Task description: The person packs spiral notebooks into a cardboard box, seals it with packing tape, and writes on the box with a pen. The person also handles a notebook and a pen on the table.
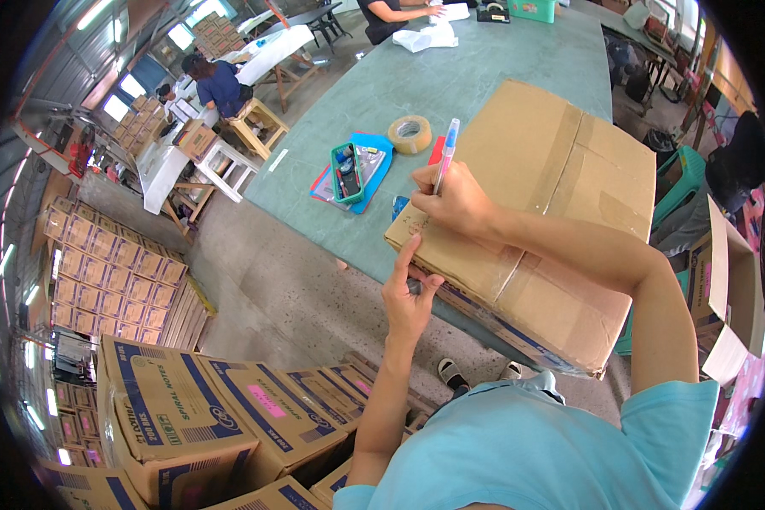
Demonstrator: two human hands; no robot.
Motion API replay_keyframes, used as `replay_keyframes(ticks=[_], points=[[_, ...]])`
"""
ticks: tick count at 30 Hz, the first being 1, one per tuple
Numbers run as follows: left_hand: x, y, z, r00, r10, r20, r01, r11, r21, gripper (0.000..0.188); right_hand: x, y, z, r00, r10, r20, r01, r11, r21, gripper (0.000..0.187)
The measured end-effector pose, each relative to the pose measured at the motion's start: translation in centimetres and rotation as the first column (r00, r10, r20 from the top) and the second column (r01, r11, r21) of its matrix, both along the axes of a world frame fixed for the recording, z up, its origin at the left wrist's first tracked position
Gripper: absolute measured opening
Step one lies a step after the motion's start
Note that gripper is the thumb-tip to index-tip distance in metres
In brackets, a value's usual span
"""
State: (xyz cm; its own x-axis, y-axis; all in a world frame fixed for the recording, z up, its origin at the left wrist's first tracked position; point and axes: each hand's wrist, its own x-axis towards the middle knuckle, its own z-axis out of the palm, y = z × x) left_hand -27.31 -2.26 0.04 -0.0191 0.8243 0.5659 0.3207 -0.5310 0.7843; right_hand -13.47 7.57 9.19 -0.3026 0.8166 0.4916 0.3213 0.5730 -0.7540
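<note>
A large taped cardboard box (527, 140) lies on the green table in front of me. My right hand (457, 202) rests on its top near the left corner, closed around a pen (448, 153) with a clear and pinkish barrel, held upright. Small marks show on the cardboard beside that hand; the pen's tip is hidden behind my fingers. At the box's near left edge is my left hand (408, 293), with forefinger and thumb spread and the forefinger touching the corner. It holds nothing that I can see.
Beyond the box, a tape roll (410, 134) and a green tray of pens (347, 173) on blue folders (381, 153) lie on the table (501, 59). Stacked cartons (178, 408) stand at my left. A co-worker (391, 17) works at the far end; others sit at back left.
</note>
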Motion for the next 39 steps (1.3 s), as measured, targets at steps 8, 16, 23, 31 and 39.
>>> replay_keyframes(ticks=[8, 16, 23, 31, 39], points=[[0.0, 0.1, 0.0, 1.000, -0.011, -0.016, 0.011, 1.000, 0.006, 0.065, 0.3, 0.1, 0.1, 0.997, -0.012, 0.071, 0.010, 0.999, 0.034, 0.021], [-0.6, -0.6, -0.8, 0.992, 0.014, 0.129, 0.004, 0.991, -0.135, 0.061, 0.2, 0.2, 0.6, 0.984, 0.002, -0.177, -0.050, 0.963, -0.267, 0.030], [-11.0, 6.0, -5.5, 0.674, 0.149, 0.724, 0.135, 0.938, -0.319, 0.049, 1.1, 4.3, 1.0, 0.935, -0.029, -0.352, -0.121, 0.910, -0.396, 0.044], [-17.5, 29.8, -8.9, 0.943, 0.293, -0.154, -0.328, 0.893, -0.309, 0.032, 1.1, 12.8, -0.4, 0.902, -0.221, 0.372, 0.240, 0.971, -0.005, 0.049], [-24.5, 41.6, -14.4, 0.788, 0.300, -0.537, -0.425, 0.897, -0.123, 0.053, -7.8, 25.4, -2.7, 0.832, 0.063, 0.552, 0.231, 0.864, -0.447, 0.031]])
